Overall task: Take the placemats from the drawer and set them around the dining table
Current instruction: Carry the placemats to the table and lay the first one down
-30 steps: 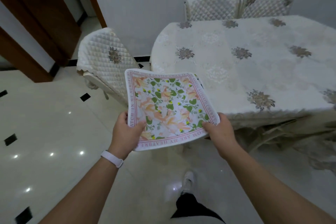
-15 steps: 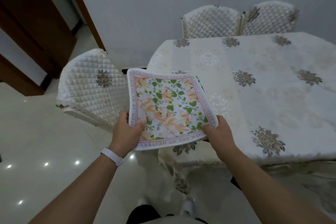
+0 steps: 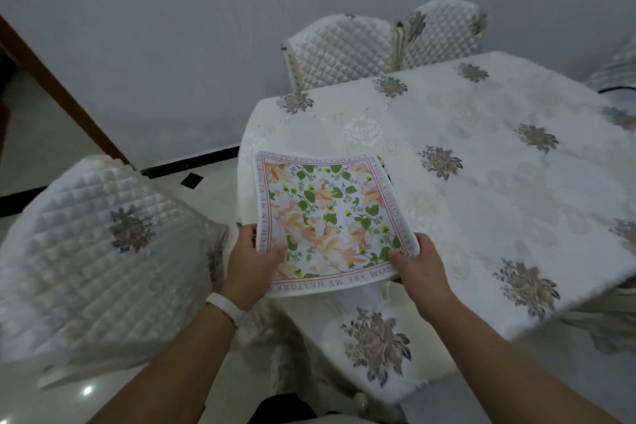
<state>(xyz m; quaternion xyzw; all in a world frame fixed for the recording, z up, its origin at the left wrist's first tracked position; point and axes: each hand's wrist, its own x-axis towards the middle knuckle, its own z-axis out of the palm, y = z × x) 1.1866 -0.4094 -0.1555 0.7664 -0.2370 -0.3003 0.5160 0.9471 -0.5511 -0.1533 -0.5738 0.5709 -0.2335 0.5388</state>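
A square floral placemat (image 3: 330,217) with a pink lettered border is held flat over the near left corner of the dining table (image 3: 499,189), which wears a cream cloth with grey flower motifs. My left hand (image 3: 253,258) grips the mat's near left corner, thumb on top. My right hand (image 3: 418,265) grips its near right corner the same way. A dark edge shows under the mat's right side, so more may be stacked beneath; I cannot tell how many.
A quilted white chair (image 3: 99,244) stands close on the left of the table corner. Two more quilted chairs (image 3: 347,48) sit at the table's far side against the grey wall. A brown door frame (image 3: 58,89) runs along the left.
I have walked closer to the table. The mat, still held in both hands, has moved from beside the table to over its near left corner.
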